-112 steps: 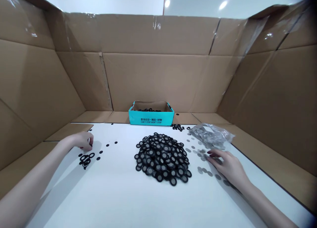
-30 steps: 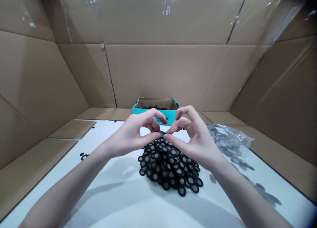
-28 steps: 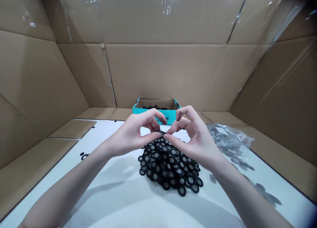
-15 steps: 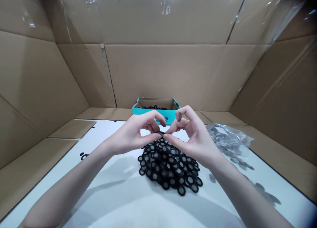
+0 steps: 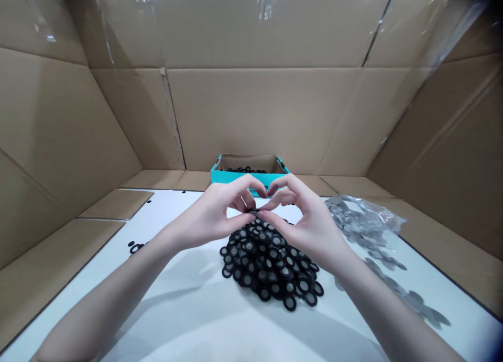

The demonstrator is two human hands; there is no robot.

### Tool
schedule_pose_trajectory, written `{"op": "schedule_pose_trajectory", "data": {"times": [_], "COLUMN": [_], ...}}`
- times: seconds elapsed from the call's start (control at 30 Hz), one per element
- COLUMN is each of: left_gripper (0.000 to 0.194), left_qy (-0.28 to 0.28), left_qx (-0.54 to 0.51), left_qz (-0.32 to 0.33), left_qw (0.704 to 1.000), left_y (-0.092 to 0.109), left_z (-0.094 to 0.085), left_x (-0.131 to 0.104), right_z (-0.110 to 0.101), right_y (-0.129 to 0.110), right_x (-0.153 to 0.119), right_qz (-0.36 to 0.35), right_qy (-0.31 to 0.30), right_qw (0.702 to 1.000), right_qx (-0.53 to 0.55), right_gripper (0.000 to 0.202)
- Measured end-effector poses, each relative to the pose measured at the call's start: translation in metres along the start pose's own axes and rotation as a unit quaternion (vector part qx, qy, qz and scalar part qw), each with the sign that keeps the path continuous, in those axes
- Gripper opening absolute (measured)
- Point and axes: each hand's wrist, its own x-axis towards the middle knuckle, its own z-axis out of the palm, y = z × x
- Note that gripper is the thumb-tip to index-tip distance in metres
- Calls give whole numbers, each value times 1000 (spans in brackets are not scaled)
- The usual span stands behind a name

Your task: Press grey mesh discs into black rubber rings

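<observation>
Above the far side of a heap of black rings with grey centres [image 5: 271,267], both hands meet at one small black ring [image 5: 254,212]. My left hand [image 5: 223,210] pinches its left side between thumb and fingers. From the right, my right hand [image 5: 302,215] grips the same ring, thumb against its near face and index finger arched over. A grey piece seems to show in the ring's middle, partly hidden by the fingertips.
Behind the hands stands a turquoise box [image 5: 220,176] holding black rings. On the right lie a clear bag of grey discs [image 5: 357,220] and loose grey discs [image 5: 416,302]. Some black rings [image 5: 135,248] are at the left. Cardboard walls [image 5: 267,121] surround the white table [image 5: 176,309].
My right hand's index finger has come down and left, close to my left index finger. Both hands still hold the ring. The view has shifted slightly.
</observation>
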Motion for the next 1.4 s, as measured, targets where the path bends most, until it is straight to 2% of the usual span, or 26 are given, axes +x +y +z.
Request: {"op": "schedule_pose_trajectory", "data": {"times": [0.13,0.4,0.57,0.7,0.87,1.0,1.17,1.4], "left_gripper": [23,17,30,27,23,18,17,24], "left_qy": [31,-8,30,49,42,34,-2,25], "left_qx": [-30,27,-34,-59,-55,-57,-9,-33], "left_qz": [9,-28,-35,-19,-14,-15,-41,-52], "left_qw": [999,999,998,997,998,998,999,998], "left_y": [-1,1,-6,-7,-5,-4,-1,-7], "left_z": [3,0,-1,-1,1,3,3,1], "left_x": [1,0,2,3,4,5,4,3], "right_z": [2,12,10,5,3,8,17,12], "right_y": [1,7,10,10,10,10,11,14], "right_x": [0,-1,2,2,2,1,-2,1], "right_qz": [-6,3,-4,8,9,8,4,11], "right_qy": [13,32,31,25,27,22,67,42], "right_qw": [1000,996,998,998,998,996,995,998], "right_qx": [28,79,54,51,48,85,73,50], "right_gripper": [22,27,23,23,22,19,26,22]}}
